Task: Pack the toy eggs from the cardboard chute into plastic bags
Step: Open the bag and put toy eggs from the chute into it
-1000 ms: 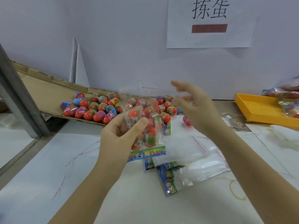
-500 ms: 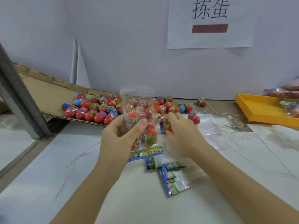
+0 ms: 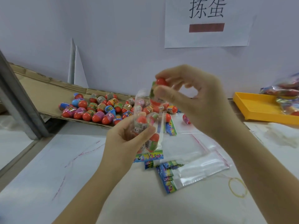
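My left hand (image 3: 129,139) grips a clear plastic bag (image 3: 145,126) holding several toy eggs, its printed blue strip hanging at the bottom. Above the bag's open top, my right hand (image 3: 194,97) pinches a red-topped toy egg (image 3: 159,85) between thumb and fingers. Several more toy eggs (image 3: 100,109) with red, blue and pink shells lie in a heap at the low end of the cardboard chute (image 3: 40,92), behind my hands.
Empty plastic bags (image 3: 194,164) with printed strips lie on the white table (image 3: 48,183) under my hands. A yellow tray (image 3: 254,107) with filled bags stands at the right. A yellow rubber band (image 3: 237,187) lies nearby. A grey metal post (image 3: 17,97) slants at the left.
My right hand dropped to the loose eggs near the chute, took one, and has risen with it above the bag's mouth. My left hand kept holding the bag.
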`<state>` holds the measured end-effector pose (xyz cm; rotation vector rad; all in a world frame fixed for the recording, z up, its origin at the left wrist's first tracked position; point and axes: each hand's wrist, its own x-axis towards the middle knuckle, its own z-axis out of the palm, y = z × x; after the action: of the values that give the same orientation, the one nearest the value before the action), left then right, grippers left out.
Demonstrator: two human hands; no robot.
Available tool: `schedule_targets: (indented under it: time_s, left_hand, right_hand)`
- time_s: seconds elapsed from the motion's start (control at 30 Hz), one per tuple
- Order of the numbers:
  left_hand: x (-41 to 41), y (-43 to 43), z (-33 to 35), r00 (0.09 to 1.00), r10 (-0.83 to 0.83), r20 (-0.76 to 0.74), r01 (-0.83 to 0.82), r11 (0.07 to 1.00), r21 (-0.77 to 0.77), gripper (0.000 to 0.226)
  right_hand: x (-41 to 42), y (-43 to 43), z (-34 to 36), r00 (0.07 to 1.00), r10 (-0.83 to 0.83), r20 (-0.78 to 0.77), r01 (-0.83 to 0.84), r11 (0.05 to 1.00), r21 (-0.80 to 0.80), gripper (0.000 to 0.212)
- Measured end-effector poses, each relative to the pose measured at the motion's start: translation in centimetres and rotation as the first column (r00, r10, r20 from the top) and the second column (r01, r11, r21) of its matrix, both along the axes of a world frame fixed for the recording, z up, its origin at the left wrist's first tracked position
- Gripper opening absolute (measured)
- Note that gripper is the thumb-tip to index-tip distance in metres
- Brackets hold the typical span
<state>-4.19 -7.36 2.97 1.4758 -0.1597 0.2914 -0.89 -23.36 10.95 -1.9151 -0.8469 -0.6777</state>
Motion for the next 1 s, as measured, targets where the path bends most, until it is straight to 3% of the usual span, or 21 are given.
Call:
schedule_targets:
  time_s: [0.13, 0.33, 0.5, 0.73, 0.9, 1.0]
  left_hand:
    - [0.0, 0.0, 0.0, 1.0, 0.014, -0.001, -0.014, 1.0, 0.01, 0.033]
    - [-0.1, 0.1, -0.1, 0.999, -0.028, 0.018, 0.027, 0.999, 0.045, 0.027]
    - [-0.2, 0.0, 0.1, 0.999, -0.036, 0.026, 0.035, 0.999, 0.025, 0.021]
    - [-0.5, -0.3, 0.2, 0.999, -0.047, 0.021, 0.047, 0.999, -0.011, 0.029]
    - [-0.3, -0.2, 0.2, 0.998, -0.055, -0.009, 0.054, 0.994, -0.096, 0.021]
    - [-0.3, -0.2, 0.2, 1.0, -0.026, -0.015, 0.025, 0.996, -0.091, 0.025]
  right_hand:
    - [0.3, 0.1, -0.6, 0.994, -0.111, 0.022, 0.113, 0.979, -0.172, 0.026]
    - [0.4, 0.5, -1.2, 0.992, -0.128, -0.004, 0.124, 0.973, -0.196, 0.023]
    - [0.5, 0.3, -1.1, 0.99, -0.138, -0.016, 0.123, 0.923, -0.364, 0.024]
    - [0.2, -0.5, -0.2, 0.965, -0.187, -0.186, 0.077, 0.874, -0.479, 0.023]
    - [0.1, -0.4, -0.4, 0.969, -0.165, -0.182, 0.056, 0.869, -0.491, 0.044]
    - [0.2, -0.3, -0.7, 0.98, -0.097, -0.174, 0.03, 0.936, -0.351, 0.058]
